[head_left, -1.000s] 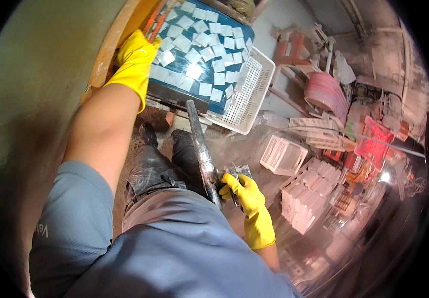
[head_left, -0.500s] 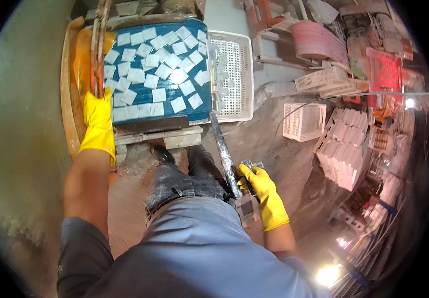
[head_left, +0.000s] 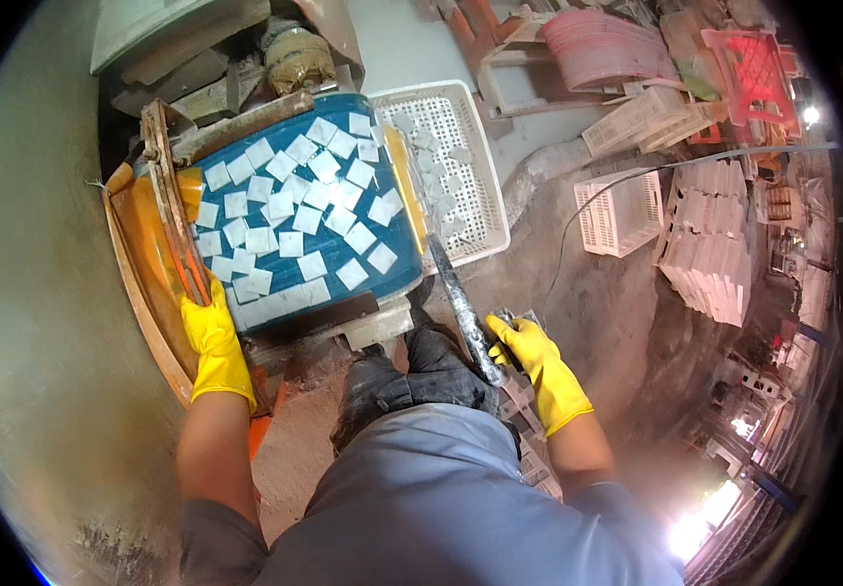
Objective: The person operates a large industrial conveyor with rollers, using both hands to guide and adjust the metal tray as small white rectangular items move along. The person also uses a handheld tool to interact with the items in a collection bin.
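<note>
My left hand (head_left: 212, 344), in a yellow rubber glove, is closed round the near end of a rusty red-orange bar (head_left: 179, 234). That bar runs along the left side of a blue work surface (head_left: 334, 290). Scattered pale square tiles (head_left: 291, 244) lie on the blue surface, with a row of them along its near edge. My right hand (head_left: 542, 371), gloved the same way, is curled beside the near end of a long grey metal bar (head_left: 463, 311). A small dark grey piece shows at its fingers; what it grips is mostly hidden.
A white perforated crate (head_left: 488, 186) holding grey pieces stands against the right side of the blue surface. Further right are another white crate (head_left: 621, 213), a pale stack (head_left: 705, 244) and a red plastic crate (head_left: 752, 83). A cable (head_left: 675, 164) crosses above the floor.
The view has swung, so the work surface appears tilted and the bar's far end shows. Both hands keep their places at the bars. The tiles' layout looks the same.
</note>
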`<state>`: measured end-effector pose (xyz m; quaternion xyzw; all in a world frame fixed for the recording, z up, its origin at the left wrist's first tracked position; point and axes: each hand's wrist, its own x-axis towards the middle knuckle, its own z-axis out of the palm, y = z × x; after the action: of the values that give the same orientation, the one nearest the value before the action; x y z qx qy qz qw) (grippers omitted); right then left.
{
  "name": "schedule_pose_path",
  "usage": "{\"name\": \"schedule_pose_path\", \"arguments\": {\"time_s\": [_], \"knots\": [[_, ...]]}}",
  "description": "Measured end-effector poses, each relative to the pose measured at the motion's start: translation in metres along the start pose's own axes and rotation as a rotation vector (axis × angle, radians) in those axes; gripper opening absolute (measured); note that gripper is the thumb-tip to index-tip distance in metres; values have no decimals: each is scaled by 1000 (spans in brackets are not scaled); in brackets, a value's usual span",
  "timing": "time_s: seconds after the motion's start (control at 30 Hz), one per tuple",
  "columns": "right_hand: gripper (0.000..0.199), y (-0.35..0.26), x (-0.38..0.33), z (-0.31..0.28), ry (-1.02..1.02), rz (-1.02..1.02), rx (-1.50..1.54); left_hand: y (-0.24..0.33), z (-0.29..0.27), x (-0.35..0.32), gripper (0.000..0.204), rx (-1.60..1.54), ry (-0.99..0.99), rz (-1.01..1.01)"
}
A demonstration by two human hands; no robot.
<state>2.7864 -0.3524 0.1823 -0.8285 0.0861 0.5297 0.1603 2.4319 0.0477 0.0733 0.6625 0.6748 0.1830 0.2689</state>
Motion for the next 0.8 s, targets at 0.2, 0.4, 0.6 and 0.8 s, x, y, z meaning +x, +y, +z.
{"name": "schedule_pose_path", "arguments": {"time_s": [0.2, 0.4, 0.6, 0.8], "knots": [[77, -17, 38, 3, -4, -126, 319, 6, -4, 3, 64, 45, -67, -143], [45, -101, 29, 12, 118, -466, 327, -26, 12, 8, 73, 211, -6, -253], [35, -267, -45, 19, 75, -912, 251, -7, 2, 3, 81, 258, 82, -230], [30, -461, -73, 64, -97, -1324, 281, 5, -13, 10, 82, 210, -56, -370]]}}
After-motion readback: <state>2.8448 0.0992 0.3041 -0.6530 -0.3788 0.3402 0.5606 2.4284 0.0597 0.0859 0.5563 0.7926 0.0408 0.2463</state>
